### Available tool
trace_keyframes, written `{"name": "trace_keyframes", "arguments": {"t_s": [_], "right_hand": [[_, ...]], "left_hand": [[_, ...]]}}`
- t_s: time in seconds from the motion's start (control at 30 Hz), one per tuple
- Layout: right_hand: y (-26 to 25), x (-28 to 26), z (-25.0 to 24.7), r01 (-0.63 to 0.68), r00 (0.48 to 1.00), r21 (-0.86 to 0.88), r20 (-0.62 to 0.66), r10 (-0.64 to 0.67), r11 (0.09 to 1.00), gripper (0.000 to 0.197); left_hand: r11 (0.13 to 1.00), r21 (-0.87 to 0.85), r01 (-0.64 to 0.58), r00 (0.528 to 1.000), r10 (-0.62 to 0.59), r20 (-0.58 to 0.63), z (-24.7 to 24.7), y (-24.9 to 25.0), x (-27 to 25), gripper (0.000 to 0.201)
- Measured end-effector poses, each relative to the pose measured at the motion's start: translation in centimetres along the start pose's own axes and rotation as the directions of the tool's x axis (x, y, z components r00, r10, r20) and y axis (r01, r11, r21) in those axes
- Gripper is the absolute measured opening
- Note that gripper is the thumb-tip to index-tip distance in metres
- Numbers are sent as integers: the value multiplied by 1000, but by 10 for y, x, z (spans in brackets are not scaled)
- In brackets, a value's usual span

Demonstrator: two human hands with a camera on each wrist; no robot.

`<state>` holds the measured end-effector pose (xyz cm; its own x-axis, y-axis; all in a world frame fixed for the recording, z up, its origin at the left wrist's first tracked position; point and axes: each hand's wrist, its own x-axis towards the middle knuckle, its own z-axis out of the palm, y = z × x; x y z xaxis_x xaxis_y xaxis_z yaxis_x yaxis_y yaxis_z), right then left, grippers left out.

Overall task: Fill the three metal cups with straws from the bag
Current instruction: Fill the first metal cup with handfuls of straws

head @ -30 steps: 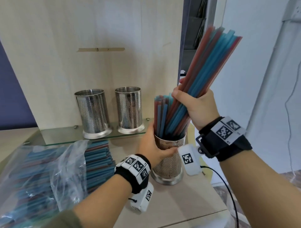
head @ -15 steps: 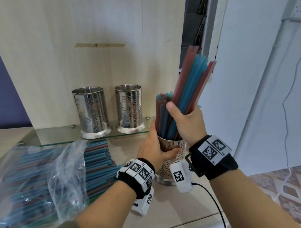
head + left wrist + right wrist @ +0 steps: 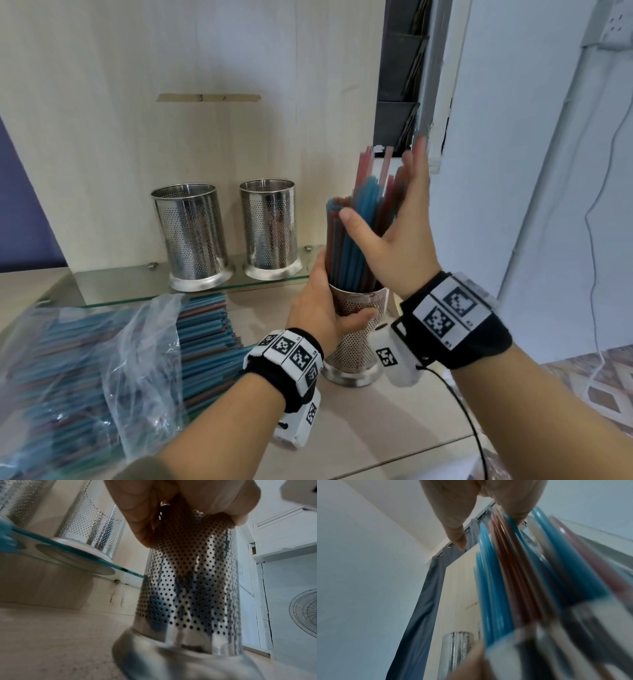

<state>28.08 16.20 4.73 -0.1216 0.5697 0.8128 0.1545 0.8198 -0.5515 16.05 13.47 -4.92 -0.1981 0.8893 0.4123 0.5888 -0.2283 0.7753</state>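
A perforated metal cup [image 3: 356, 346] stands on the wooden counter, packed with blue and red straws [image 3: 356, 236]. My left hand [image 3: 322, 308] grips this cup [image 3: 188, 588] near its rim. My right hand [image 3: 387, 222] is spread beside the straws [image 3: 513, 574], fingers straight and thumb across the bundle, touching it without closing. Two more metal cups, the left one [image 3: 190, 236] and the right one [image 3: 269, 228], stand on the glass shelf [image 3: 130, 284] behind, with no straws showing in them. The clear plastic bag [image 3: 102, 370] of straws lies at the left.
A wooden back panel [image 3: 205, 120] rises behind the shelf. The counter's front edge [image 3: 411, 459] runs below my wrists, and its right end is near the cup. A white wall [image 3: 531, 171] and a hanging cable [image 3: 596, 205] stand at the right.
My right hand lowered the straw bundle into the cup and opened its fingers, letting the straws drop in. The left hand kept its grip on the cup.
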Motion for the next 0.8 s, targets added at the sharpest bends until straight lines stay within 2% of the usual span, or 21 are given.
{"name": "trace_keyframes", "arguments": {"t_s": [0.07, 0.17, 0.27, 0.37, 0.4, 0.47, 0.53, 0.6, 0.73, 0.8], "right_hand": [[-9, 16, -15, 72, 997, -157, 52, -64, 985, 100], [-14, 46, -34, 151, 964, -414, 262, -41, 897, 95], [-7, 61, -37, 250, 890, -439, 455, -27, 863, 83], [4, 51, -29, 250, 832, -415, 554, 25, 874, 54], [7, 46, -26, 227, 821, -392, 570, 41, 891, 45], [10, 38, -24, 193, 830, -321, 558, 21, 927, 42], [9, 35, -26, 175, 862, -232, 505, -35, 957, 51], [6, 33, -27, 225, 874, -187, 473, -114, 956, 59], [5, 25, -26, 351, 814, -335, 571, -107, 875, 57], [6, 22, -31, 420, 824, -382, 541, -169, 823, 61]], "left_hand": [[1000, 6, -14, 1000, 14, 6, -1, 0, 0, 108], [999, 24, -33, 999, 32, 25, -5, 2, 0, 105], [999, 44, -25, 999, 23, 36, -6, 2, 1, 106], [998, 50, -37, 998, 34, 59, -8, 1, 0, 106], [998, 50, -42, 997, 39, 68, -9, 1, 0, 106], [998, 51, -45, 996, 41, 78, -11, 2, 0, 107], [997, 47, -53, 996, 49, 78, -11, 1, -1, 106], [998, 38, -57, 996, 54, 73, -10, 0, -1, 106], [998, 6, -64, 996, 64, 67, -10, -1, -2, 106], [997, -11, -75, 994, 76, 80, -11, -1, -1, 105]]}}
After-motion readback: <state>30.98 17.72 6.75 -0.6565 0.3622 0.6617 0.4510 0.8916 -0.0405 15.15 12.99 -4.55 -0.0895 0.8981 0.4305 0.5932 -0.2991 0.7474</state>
